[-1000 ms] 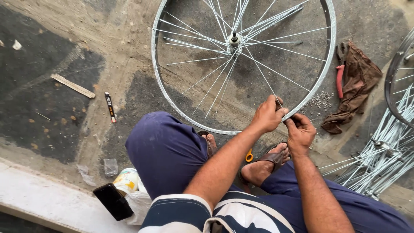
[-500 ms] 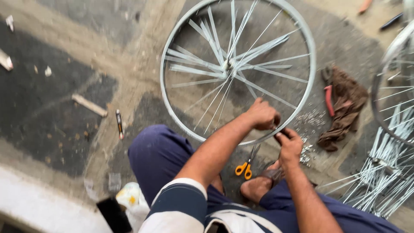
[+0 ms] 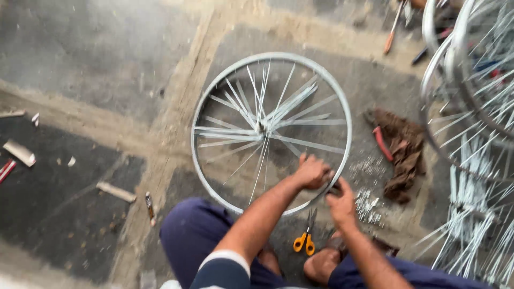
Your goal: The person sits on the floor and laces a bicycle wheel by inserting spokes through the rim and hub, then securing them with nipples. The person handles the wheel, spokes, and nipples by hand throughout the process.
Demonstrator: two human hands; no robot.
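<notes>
- Head view, nearest you: your knees in dark blue cloth, a bare foot, and orange-handled scissors (image 3: 305,239) lying on the gritty floor just below the rim.
- Your left hand (image 3: 312,172) is curled closed on the near right edge of the wheel rim (image 3: 342,107); your right hand (image 3: 342,202) pinches something small just beside it, too blurred to name.
- You look to be fitting a spoke at the rim, I judge; the next move calls for a steady rim and fine fingertip turning.
- Small bright metal bits (image 3: 367,206) lie scattered to the right.
- The rim is smooth pale metal, thin spokes fanning loosely from the hub (image 3: 261,128).
- Farther right: a crumpled brown rag (image 3: 404,155), then more spoked wheels (image 3: 471,96).
</notes>
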